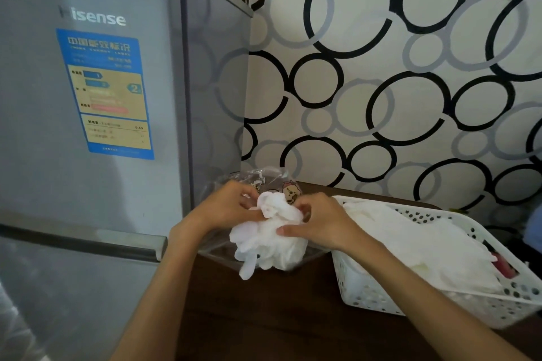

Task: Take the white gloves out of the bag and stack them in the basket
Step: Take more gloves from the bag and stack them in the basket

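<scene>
1. Your left hand (231,205) and right hand (319,221) both have their fingers curled into the bundle of white gloves (268,239). You hold it above the near edge of the clear bag (264,177), left of the basket (469,306). Several gloves are bunched together, so if you carry them across like this they probably land as a heap, not a stack.
2. One glove finger dangles from the near underside of the bundle. It can snag on the bag's rim, or slip free and drop onto the dark table (278,316).
3. The bag is thin and crumpled, and nothing visible weighs it down. Pull a glove sideways and the bag may drag along or tip toward the fridge (88,126) on the left.
4. The basket already holds a pile of white gloves that rises near its rim. Drop more on the right side and the pile may slide over the edge.
5. I cannot tell whether more gloves remain in the bag; check before you set it aside.
</scene>
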The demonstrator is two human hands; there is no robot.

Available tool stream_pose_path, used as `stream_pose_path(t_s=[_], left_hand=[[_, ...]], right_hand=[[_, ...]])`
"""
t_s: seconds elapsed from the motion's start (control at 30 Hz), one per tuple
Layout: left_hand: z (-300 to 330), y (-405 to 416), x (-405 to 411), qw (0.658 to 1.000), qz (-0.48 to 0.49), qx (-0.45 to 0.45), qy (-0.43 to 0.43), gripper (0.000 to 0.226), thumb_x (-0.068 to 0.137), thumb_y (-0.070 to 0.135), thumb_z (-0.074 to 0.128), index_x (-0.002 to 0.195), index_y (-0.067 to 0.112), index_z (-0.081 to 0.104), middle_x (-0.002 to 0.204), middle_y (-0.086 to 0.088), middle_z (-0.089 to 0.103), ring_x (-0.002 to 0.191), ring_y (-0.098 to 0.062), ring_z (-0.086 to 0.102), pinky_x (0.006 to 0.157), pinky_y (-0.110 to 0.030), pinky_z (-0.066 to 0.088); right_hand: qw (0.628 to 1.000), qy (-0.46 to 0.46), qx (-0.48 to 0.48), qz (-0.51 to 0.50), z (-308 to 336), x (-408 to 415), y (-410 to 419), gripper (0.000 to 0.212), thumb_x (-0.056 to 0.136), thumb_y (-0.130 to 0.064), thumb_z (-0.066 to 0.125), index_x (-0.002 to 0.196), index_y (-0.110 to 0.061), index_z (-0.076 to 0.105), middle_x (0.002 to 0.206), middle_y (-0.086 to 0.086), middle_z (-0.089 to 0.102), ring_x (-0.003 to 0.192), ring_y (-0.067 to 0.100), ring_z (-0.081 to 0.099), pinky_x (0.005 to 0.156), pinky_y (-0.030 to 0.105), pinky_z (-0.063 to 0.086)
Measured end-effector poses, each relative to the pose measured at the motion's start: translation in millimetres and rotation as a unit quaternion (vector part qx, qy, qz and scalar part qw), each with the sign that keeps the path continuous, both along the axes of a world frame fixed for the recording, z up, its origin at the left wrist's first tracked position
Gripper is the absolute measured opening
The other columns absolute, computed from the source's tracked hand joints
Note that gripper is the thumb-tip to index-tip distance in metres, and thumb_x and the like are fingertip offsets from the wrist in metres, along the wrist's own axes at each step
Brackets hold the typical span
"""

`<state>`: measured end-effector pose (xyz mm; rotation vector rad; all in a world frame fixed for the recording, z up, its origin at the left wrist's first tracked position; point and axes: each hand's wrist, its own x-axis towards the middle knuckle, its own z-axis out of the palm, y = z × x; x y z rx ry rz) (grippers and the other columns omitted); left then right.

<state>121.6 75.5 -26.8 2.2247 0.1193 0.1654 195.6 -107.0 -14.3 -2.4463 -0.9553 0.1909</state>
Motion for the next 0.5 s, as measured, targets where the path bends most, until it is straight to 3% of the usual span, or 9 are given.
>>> stream_pose_path(t_s=[0.1, 0.2, 0.3, 0.37, 0.43, 0.5], left_hand=[[6, 0, -8, 1.0, -0.006, -0.027, 0.013, 0.028, 0.076, 0.033, 0.077, 0.1, 0.023, 0.068, 0.089, 0.006, 0.074, 0.079, -0.001, 0.069, 0.07, -0.016, 0.053], [12, -2, -14, 0.997, -0.031, -0.064, 0.013, 0.039, 0.075, 0.05, 0.066, 0.107, 0.028, 0.067, 0.097, 0.011, 0.073, 0.091, -0.001, 0.068, 0.079, -0.019, 0.053], [8, 0, -8, 0.998, 0.018, -0.061, -0.002, 0.03, 0.09, 0.042, 0.058, 0.101, 0.017, 0.07, 0.093, -0.01, 0.073, 0.078, -0.017, 0.065, 0.065, -0.029, 0.049], [4, 2, -3, 0.997, 0.052, -0.048, -0.007, 0.029, 0.093, 0.033, 0.058, 0.097, 0.007, 0.07, 0.089, -0.021, 0.07, 0.071, -0.021, 0.059, 0.063, -0.031, 0.044], [-1, 2, 0, 0.997, 0.071, -0.043, -0.003, 0.029, 0.095, 0.028, 0.057, 0.095, 0.001, 0.068, 0.079, -0.021, 0.068, 0.067, -0.018, 0.057, 0.062, -0.03, 0.041], [-2, 4, 1, 0.994, 0.111, -0.002, -0.008, 0.026, 0.096, 0.03, 0.053, 0.082, 0.012, 0.067, 0.065, 0.003, 0.068, 0.06, -0.011, 0.061, 0.064, -0.027, 0.043]], right_hand=[[0.998, 0.002, 0.058, -0.015, -2, 9, -2, 0.02, 0.08, -0.032, 0.072, 0.09, -0.015, 0.076, 0.088, 0.003, 0.072, 0.084, 0.02, 0.065, 0.078, 0.041, 0.053], [0.995, 0.0, 0.101, 0.015, -4, 15, -5, 0.015, 0.08, -0.02, 0.072, 0.095, -0.019, 0.074, 0.093, -0.001, 0.072, 0.087, 0.016, 0.066, 0.082, 0.042, 0.053], [0.987, -0.022, 0.154, 0.043, -6, 11, -2, 0.034, 0.076, -0.015, 0.075, 0.105, -0.025, 0.061, 0.104, -0.012, 0.064, 0.093, 0.009, 0.061, 0.082, 0.031, 0.053], [0.976, -0.088, 0.171, 0.101, -9, 8, 2, 0.034, 0.08, -0.014, 0.072, 0.107, -0.025, 0.055, 0.106, -0.012, 0.058, 0.093, 0.004, 0.057, 0.076, 0.019, 0.048], [0.961, -0.179, 0.114, 0.175, -13, 7, 7, 0.034, 0.083, -0.006, 0.063, 0.112, -0.025, 0.06, 0.11, -0.009, 0.057, 0.096, 0.005, 0.055, 0.075, 0.017, 0.044], [0.94, -0.262, 0.006, 0.218, -18, 9, 12, 0.047, 0.08, 0.006, 0.056, 0.116, -0.025, 0.064, 0.114, -0.006, 0.058, 0.102, 0.014, 0.055, 0.075, 0.027, 0.048]])
